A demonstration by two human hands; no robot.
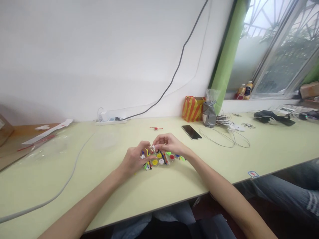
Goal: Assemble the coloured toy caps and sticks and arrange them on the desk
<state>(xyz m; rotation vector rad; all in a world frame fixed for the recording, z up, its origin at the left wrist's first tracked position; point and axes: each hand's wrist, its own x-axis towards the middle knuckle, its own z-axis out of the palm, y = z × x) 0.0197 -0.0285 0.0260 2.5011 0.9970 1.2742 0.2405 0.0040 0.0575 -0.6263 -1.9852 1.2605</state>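
Observation:
My left hand and my right hand meet over a cluster of small colourful plastic parts on the table. Between their fingertips is a small white plastic piece, partly hidden; its exact shape cannot be made out. Both hands are closed in a pinch at it. Under and beside them lie round pieces, among them a yellow disc, a white disc and a red disc. Thin coloured stick-like parts lie at the left of the cluster, beneath my left hand's fingers.
A red part with a thin bar lies farther back. A phone, a striped bag and a grey bag are at the right. A power strip sits by the wall; a pale cable crosses the left side.

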